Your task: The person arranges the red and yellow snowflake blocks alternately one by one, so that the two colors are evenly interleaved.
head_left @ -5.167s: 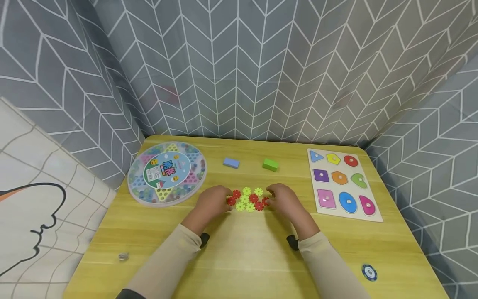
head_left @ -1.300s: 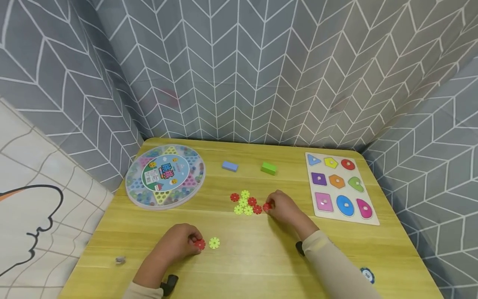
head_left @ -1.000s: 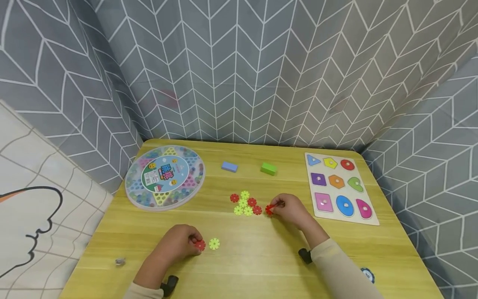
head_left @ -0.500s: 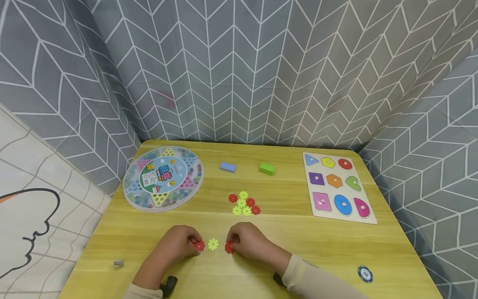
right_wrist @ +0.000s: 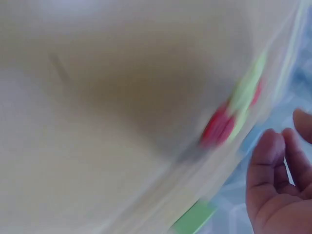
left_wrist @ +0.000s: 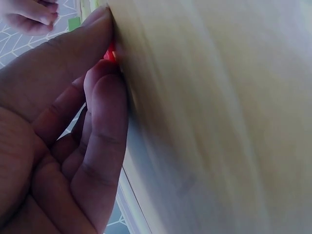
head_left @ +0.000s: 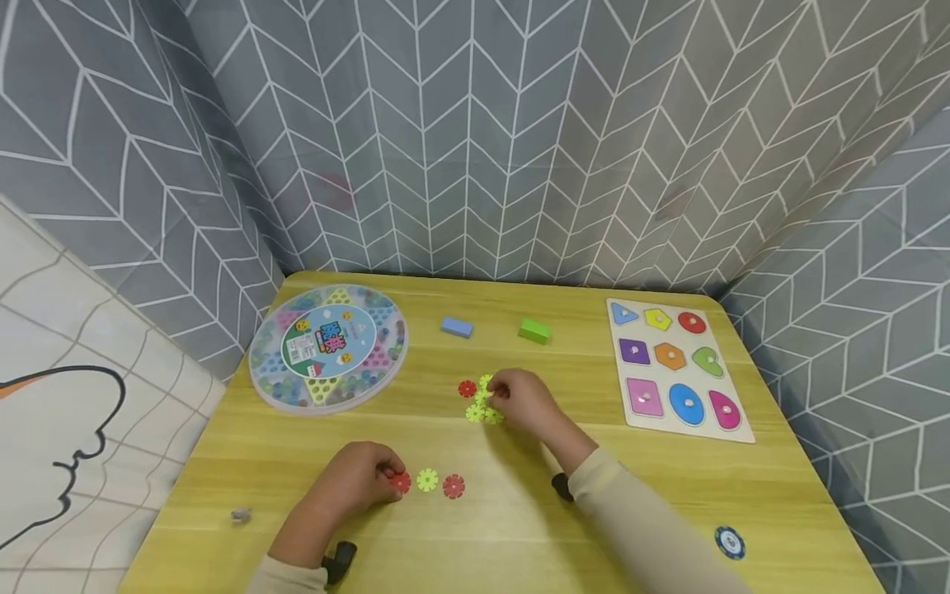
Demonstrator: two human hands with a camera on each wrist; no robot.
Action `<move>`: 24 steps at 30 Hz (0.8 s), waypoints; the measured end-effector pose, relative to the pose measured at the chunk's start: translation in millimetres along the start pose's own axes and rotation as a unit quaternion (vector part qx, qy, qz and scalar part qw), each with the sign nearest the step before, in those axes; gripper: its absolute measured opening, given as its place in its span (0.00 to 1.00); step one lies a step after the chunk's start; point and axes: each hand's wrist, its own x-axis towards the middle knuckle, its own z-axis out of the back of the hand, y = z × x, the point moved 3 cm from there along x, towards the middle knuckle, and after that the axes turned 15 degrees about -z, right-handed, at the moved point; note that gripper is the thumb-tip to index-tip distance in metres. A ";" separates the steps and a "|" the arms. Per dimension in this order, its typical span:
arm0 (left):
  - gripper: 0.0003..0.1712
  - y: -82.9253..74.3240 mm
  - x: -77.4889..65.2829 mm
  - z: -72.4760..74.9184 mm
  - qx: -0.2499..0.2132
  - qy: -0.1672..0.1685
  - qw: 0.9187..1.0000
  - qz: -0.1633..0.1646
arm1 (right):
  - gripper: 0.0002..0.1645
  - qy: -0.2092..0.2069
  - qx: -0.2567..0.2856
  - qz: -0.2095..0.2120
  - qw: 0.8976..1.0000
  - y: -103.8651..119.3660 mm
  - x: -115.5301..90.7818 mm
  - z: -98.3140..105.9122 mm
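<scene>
My left hand (head_left: 364, 477) pinches the edge of a red notched plastic disc (head_left: 400, 483) lying on the table. In the left wrist view only a red sliver of that disc (left_wrist: 111, 54) shows between thumb and fingers. To its right, in a row, lie a yellow-green disc (head_left: 427, 480) and a second red disc (head_left: 454, 487). My right hand (head_left: 524, 402) hovers over a pile of discs, where a red one (head_left: 467, 388) and several yellow-green discs (head_left: 474, 412) show. Its fingers hide the pile's right side. The right wrist view shows thumb and fingers apart, above blurred red discs (right_wrist: 218, 127).
Behind the pile lie a blue block (head_left: 456, 327) and a green block (head_left: 535, 331). A round Chinese checkers set (head_left: 329, 348) is at back left, a shape puzzle board (head_left: 681, 371) at right. A poker chip (head_left: 731, 543) and a small grey object (head_left: 241, 515) lie nearer.
My right hand brought a red disc from the pile's right side to the row, let it go and moved back up to the pile. The left hand came down earlier and now keeps still.
</scene>
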 end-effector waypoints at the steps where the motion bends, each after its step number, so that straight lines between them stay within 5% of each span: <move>1: 0.15 0.1 0.5 0.5 -0.002 -0.001 1.000 -0.001 | 0.10 -0.007 -0.010 -0.014 1.000 -4.3 9.4 4.5; 7: 0.15 -0.3 1.4 1.3 -0.015 -0.001 1.000 -0.009 | 0.17 0.026 -0.053 -0.017 0.998 -17.9 43.9 6.7; 16: 0.14 -2.8 2.0 -0.2 -0.027 0.007 1.000 -0.012 | 0.15 0.064 -0.073 -0.020 0.995 -17.3 54.3 0.4; 20: 0.14 -2.8 1.2 0.7 -0.035 0.005 0.999 -0.012 | 0.10 0.091 -0.032 -0.052 0.994 -19.4 57.3 3.5; 24: 0.15 -2.0 0.9 1.8 -0.033 0.005 0.999 -0.012 | 0.07 0.099 0.072 -0.079 0.989 -30.1 58.6 15.0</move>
